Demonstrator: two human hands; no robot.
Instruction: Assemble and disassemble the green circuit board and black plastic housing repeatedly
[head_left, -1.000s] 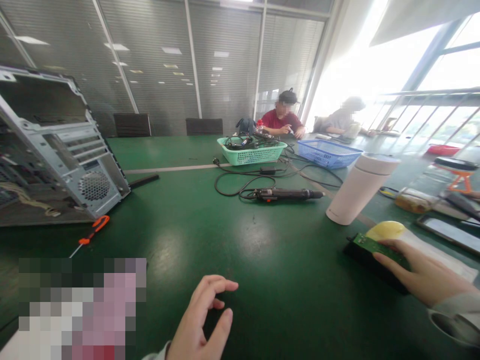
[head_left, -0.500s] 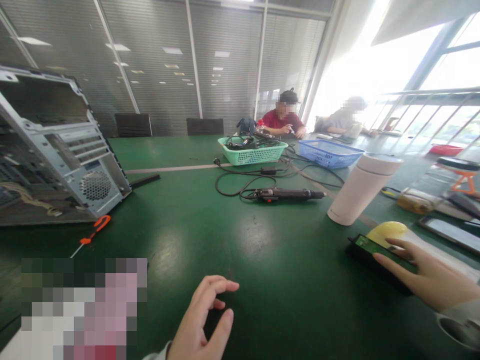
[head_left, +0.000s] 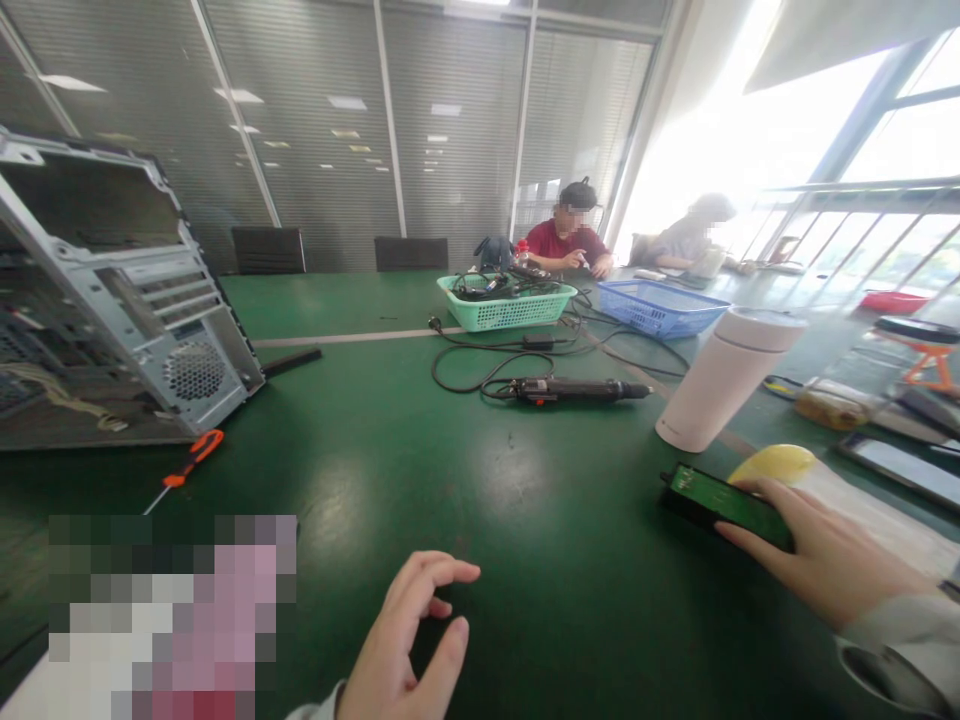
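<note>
My right hand (head_left: 817,540) grips a long black part with a green circuit board (head_left: 720,500) on its upper face, low over the right side of the green table. Thumb and fingers lie along its two long sides. A yellow rounded object (head_left: 772,463) is just behind that hand. My left hand (head_left: 427,620) is at the bottom middle, its fingers curved and apart, with nothing between them. Beyond the hands a black electric screwdriver (head_left: 577,389) lies on the table with its cable looped. A pale pink tumbler (head_left: 724,380) stands to its right.
An open metal computer case (head_left: 187,330) stands at the left, an orange-handled screwdriver (head_left: 196,460) before it. Farther back are a green basket (head_left: 506,308) of cables and a blue basket (head_left: 660,306). Two people sit at the far side. A phone (head_left: 904,468) lies at the right.
My right hand has closed more around the black part with the green board, which has moved a little left. My left hand has hardly moved.
</note>
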